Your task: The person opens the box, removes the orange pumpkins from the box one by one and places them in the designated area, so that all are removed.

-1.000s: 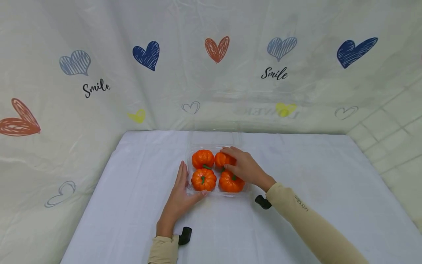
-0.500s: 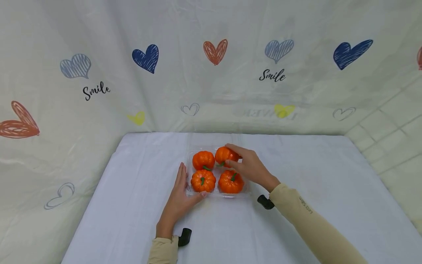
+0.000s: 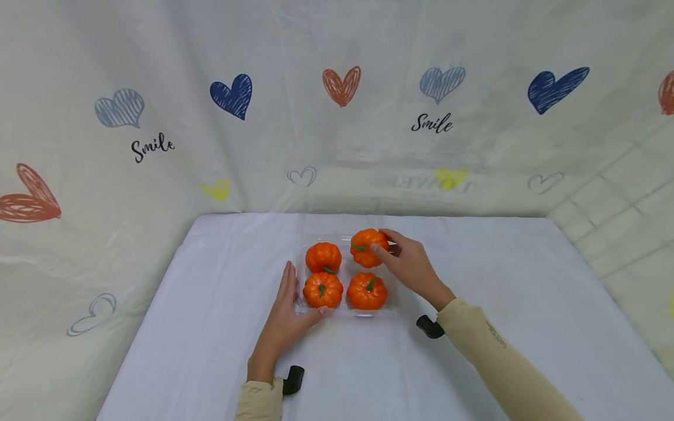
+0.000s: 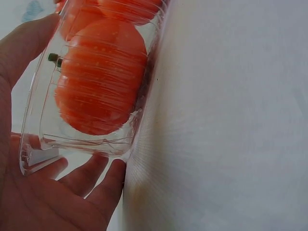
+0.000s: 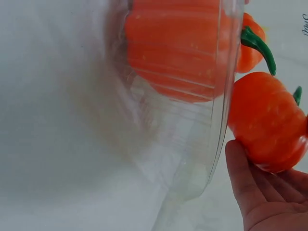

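An orange artificial pumpkin [image 3: 362,238] with a green stem is pinched between the fingers and thumb of my right hand [image 3: 413,266], over the back right of a clear plastic container [image 3: 363,313]. In the right wrist view this pumpkin [image 5: 269,120] shows above the container rim. Three others sit inside: a back left pumpkin [image 3: 323,257], a front left pumpkin [image 3: 322,290] and a front right pumpkin [image 3: 367,292]. My left hand [image 3: 284,321] rests against the container's front left corner, fingers straight along the side, thumb at the front edge.
The container's transparent lid [image 3: 339,225] stands folded back behind it. A white cloth [image 3: 210,304] covers the table, and a curtain [image 3: 295,134] printed with hearts hangs at the back. Black wrist pieces [image 3: 430,327] stick out by both sleeves.
My right hand has lifted the back right pumpkin up and moved it slightly right, turning its stem leftward. The left hand stays at the container, and the other pumpkins keep their places.
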Demonstrator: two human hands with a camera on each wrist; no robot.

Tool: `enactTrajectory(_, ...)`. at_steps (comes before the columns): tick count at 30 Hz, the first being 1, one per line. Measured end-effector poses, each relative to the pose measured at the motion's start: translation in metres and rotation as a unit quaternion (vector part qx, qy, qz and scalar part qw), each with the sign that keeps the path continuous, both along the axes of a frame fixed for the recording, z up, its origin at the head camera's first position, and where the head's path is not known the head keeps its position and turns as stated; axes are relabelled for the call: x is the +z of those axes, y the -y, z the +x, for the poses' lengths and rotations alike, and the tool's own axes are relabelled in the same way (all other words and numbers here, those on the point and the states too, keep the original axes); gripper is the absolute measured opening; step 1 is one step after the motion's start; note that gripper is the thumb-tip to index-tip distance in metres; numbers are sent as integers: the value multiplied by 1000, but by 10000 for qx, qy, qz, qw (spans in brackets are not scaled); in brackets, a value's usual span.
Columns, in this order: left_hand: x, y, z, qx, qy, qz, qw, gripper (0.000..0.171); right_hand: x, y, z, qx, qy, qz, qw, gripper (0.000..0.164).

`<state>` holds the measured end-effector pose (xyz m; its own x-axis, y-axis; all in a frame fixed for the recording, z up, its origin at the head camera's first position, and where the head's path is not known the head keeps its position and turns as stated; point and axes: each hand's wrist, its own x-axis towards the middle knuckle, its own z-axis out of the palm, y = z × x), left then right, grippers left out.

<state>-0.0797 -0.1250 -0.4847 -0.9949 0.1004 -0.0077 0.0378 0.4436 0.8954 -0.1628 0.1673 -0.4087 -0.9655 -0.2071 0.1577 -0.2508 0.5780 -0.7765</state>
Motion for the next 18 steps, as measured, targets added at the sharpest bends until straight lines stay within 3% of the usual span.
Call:
enactTrajectory(9, -1, -2, 0, -22, -12, -81, 10000, 127, -3, -16, 2, -520, 318, -273, 9978, 55)
enactTrajectory(18, 0, -2, 1, 22, 74, -96, 9999, 127, -5, -32, 5, -885, 291, -439, 9947, 59)
